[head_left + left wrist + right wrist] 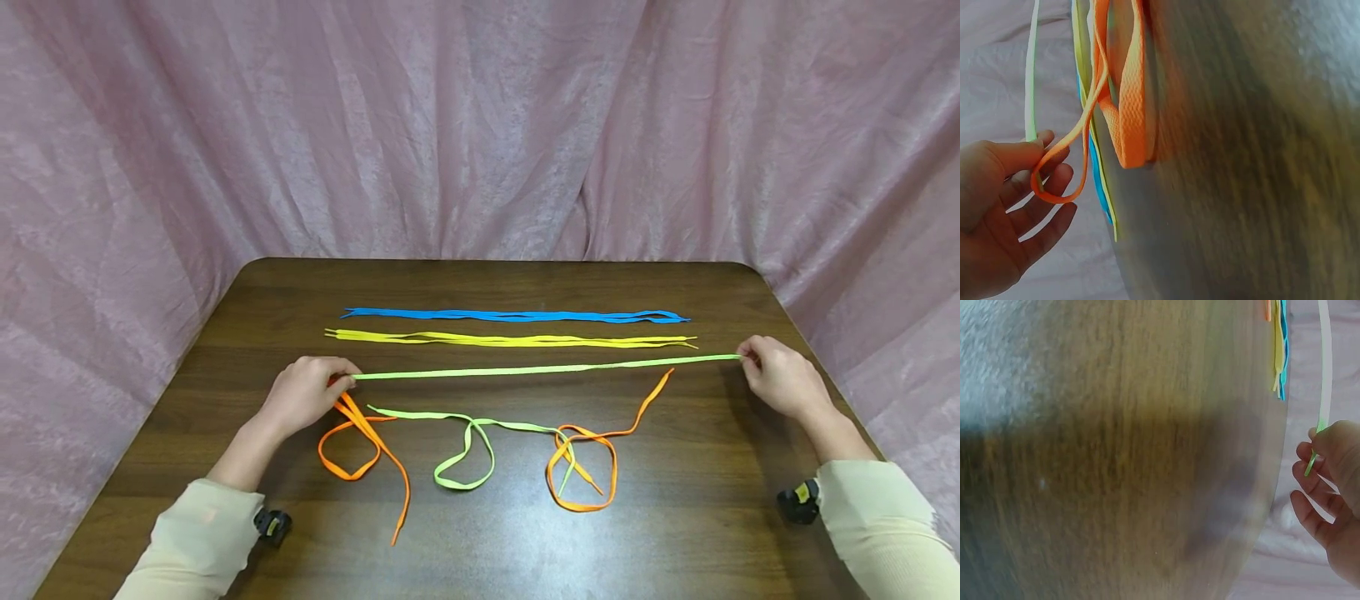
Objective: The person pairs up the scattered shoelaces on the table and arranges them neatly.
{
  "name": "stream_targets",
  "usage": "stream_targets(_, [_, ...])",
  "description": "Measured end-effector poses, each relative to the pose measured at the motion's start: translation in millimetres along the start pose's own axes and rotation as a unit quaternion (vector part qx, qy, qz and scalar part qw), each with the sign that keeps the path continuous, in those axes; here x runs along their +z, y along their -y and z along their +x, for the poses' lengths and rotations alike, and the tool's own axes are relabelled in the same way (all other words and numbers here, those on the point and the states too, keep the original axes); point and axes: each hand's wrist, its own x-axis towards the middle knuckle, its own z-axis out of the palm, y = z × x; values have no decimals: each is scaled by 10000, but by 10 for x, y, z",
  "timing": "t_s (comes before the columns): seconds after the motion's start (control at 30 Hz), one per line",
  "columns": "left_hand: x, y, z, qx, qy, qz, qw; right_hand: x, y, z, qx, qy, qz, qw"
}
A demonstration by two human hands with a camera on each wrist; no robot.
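Note:
A light green shoelace is stretched nearly straight between both hands, above the table. My left hand pinches its left end between thumb and fingertips. In the left wrist view, a loop of an orange shoelace hangs at the same fingertips; whether it is gripped too I cannot tell. My right hand pinches the lace's right end, and a short tip pokes out below the thumb. Beneath the taut lace a second green shoelace lies curled on the table, touching orange lace on its right.
Blue shoelaces lie straight across the far part of the brown table. Yellow shoelaces run parallel just nearer. A pink curtain hangs behind and at both sides.

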Motion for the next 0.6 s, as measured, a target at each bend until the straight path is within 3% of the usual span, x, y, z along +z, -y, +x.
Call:
stream_targets(0.4, [9,74,2,-92,-59,-19,9999,-47,-42,24,80,2,-4,10000])
stream_targets(0.6, [-17,87,28,-89,-236,-69,9997,-45,-53,33,57,-18,-29,10000])
